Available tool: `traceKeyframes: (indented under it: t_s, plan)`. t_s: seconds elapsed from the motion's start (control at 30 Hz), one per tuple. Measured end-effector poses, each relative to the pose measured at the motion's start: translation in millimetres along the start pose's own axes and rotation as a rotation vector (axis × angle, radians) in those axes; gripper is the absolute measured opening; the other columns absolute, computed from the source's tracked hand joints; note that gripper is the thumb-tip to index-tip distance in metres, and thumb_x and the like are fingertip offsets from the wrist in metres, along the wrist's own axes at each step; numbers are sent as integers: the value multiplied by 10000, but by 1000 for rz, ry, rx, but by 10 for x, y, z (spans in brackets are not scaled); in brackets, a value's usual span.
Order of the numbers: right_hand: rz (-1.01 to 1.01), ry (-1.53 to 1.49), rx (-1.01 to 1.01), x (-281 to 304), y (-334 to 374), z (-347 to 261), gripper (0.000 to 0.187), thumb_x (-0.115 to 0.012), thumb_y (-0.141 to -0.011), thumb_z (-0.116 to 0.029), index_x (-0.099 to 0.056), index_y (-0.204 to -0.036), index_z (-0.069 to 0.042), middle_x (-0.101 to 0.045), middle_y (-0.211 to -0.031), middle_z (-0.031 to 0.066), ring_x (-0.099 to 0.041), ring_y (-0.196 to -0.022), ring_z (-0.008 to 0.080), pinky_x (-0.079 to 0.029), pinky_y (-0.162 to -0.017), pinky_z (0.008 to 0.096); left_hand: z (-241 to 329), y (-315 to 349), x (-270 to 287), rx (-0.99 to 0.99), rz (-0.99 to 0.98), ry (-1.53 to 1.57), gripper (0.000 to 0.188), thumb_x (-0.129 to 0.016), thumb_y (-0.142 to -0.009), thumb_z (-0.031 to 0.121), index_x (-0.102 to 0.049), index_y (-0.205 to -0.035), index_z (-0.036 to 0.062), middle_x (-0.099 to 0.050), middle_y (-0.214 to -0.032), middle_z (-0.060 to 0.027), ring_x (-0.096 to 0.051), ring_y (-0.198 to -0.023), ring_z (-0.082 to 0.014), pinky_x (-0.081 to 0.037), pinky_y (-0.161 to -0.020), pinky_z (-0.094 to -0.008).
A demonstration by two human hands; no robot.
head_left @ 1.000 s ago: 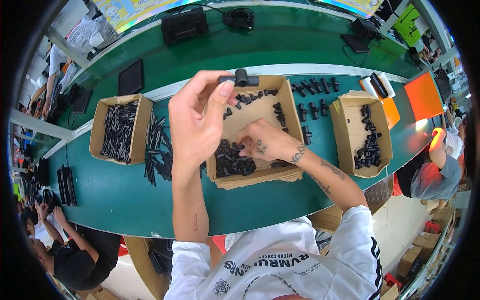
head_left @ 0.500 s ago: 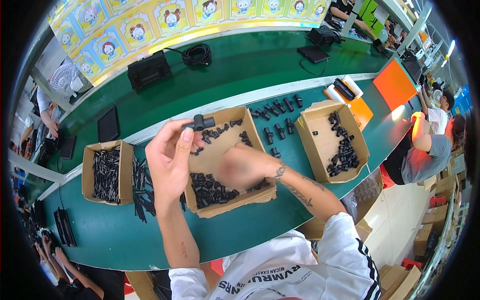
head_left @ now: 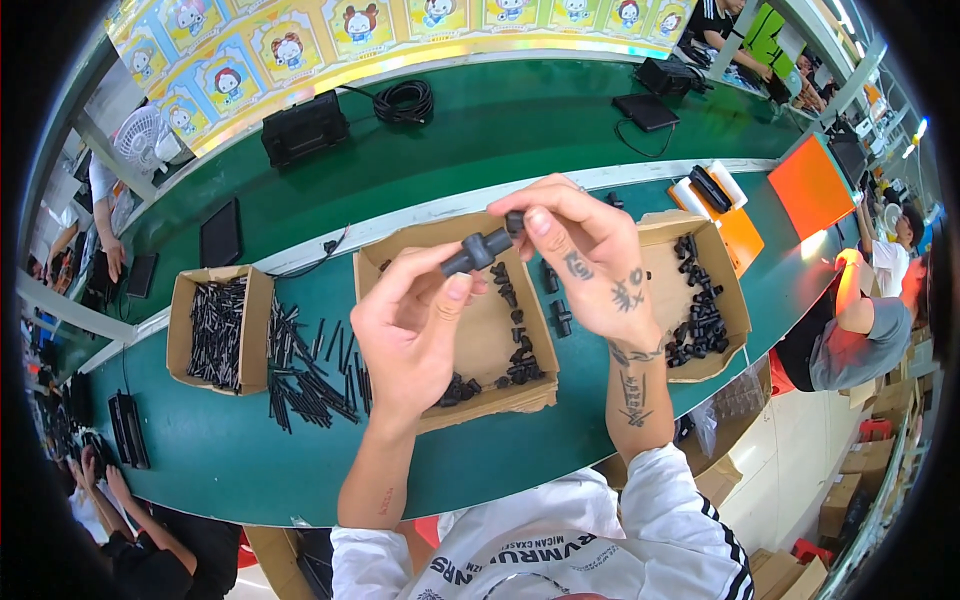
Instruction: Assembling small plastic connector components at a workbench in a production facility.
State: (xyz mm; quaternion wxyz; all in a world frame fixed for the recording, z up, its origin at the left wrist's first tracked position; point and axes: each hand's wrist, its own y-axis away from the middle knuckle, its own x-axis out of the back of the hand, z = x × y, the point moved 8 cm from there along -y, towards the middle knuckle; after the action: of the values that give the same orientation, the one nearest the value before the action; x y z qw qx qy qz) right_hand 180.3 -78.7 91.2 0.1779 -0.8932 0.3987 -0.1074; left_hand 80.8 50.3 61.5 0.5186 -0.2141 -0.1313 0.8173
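In the head view, the left hand [head_left: 410, 330], at the middle of the frame, pinches a black tubular fitting [head_left: 475, 252] between thumb and fingers, with the fitting tilted up toward the right. Just right of centre, the right hand [head_left: 600, 275] grips a small black piece [head_left: 515, 222] between thumb and forefinger at the fitting's upper end; whether the two are joined cannot be told.

Beneath the hands, at the centre, a cardboard box [head_left: 475, 345] holds black connectors [head_left: 523, 368], partly hidden by the left hand. More black fittings [head_left: 560, 318] lie on the green bench [head_left: 250, 455] just right of this box. Right of centre, a second carton [head_left: 665, 268] holds black elbow-like parts [head_left: 700, 322]. At left, a smaller carton [head_left: 258, 340] is filled with thin black rods [head_left: 213, 335], and loose rods [head_left: 305, 380] lie beside it. A black case [head_left: 305, 130] and a coiled cable [head_left: 403, 102] sit in the upper left.
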Motion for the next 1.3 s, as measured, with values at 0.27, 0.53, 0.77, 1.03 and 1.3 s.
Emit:
traceKeyframes:
  t_s: [0.27, 0.53, 0.77, 1.03, 1.3]
  plan:
    - [62, -279, -39, 101, 29, 24, 297, -841, -792, -17, -666, -1021, 52, -708, -942, 124, -695, -871, 147, -580, -780, 270, 97, 6, 23, -180, -24, -135, 268, -712, -887, -32, -678, -1150, -65, -682, -1017, -158, -695, -881, -194, -555, -773, -287]
    - [29, -342, -27, 152, 20, 87, 343, -891, -682, 55, -583, -817, -10, -694, -926, 140, -689, -883, 158, -583, -784, 290, 331, 20, -57, -413, -76, -436, 314, -750, -788, -86, -724, -1094, -21, -711, -984, -158, -691, -815, -212, -553, -713, -290]
    - [30, -261, 49, 133, 15, 11, 347, -912, -656, 33, -580, -741, -23, -684, -900, 136, -678, -854, 165, -572, -766, 297, 420, 34, -91, -519, -118, -541, 261, -745, -824, -54, -711, -1082, -38, -697, -961, -153, -662, -822, -207, -520, -728, -281]
    - [-21, 218, 323, 127, 66, -197, 409, -971, -590, -150, -583, -653, -37, -658, -756, 63, -573, -620, 77, -452, -534, 216, 495, 69, -108, -602, -141, -601, 361, -757, -723, -111, -743, -1057, 24, -699, -899, -127, -664, -695, -208, -514, -543, -279]
    - [-142, 169, 154, 59, 98, 0, 400, -965, -588, -93, -584, -701, -40, -691, -804, 94, -619, -697, 114, -465, -589, 233, 338, 8, -79, -379, -163, -479, 277, -744, -789, -71, -731, -1056, 3, -700, -945, -143, -684, -792, -233, -551, -666, -297]
